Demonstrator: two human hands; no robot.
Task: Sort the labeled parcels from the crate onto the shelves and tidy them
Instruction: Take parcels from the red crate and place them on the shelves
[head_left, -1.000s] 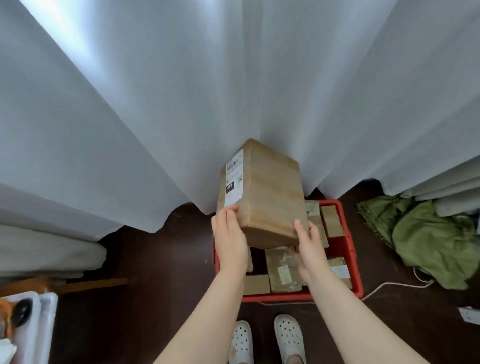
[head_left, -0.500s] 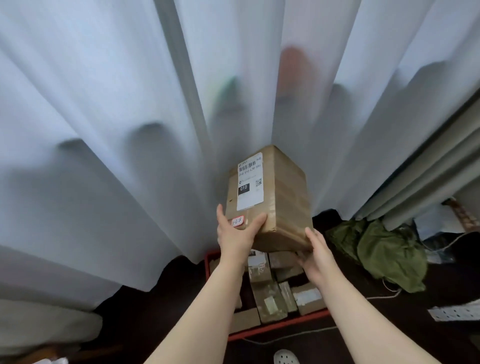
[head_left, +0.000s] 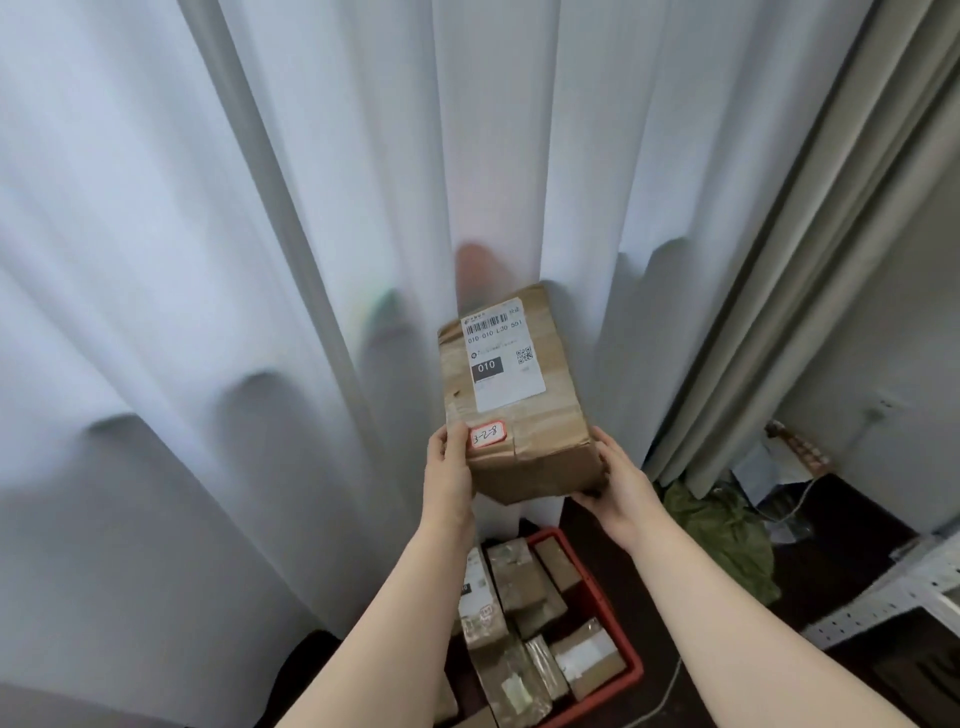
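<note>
While aloft, parcel (head_left: 540, 441) between hands (head_left: 450, 470) (head_left: 621, 480)

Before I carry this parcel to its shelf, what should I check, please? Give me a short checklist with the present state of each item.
1. Parcel held by left hand and right hand: ok.
2. Handwritten sticker readable, 3-2-8: ok.
3. Left thumb beside the sticker, not covering it: ok.
4. Matching shelf in view: cannot tell; only a perforated white rail shows at the right edge.
5. Floor free of trip hazards: not ok; a white cable lies beside the red crate.
</note>
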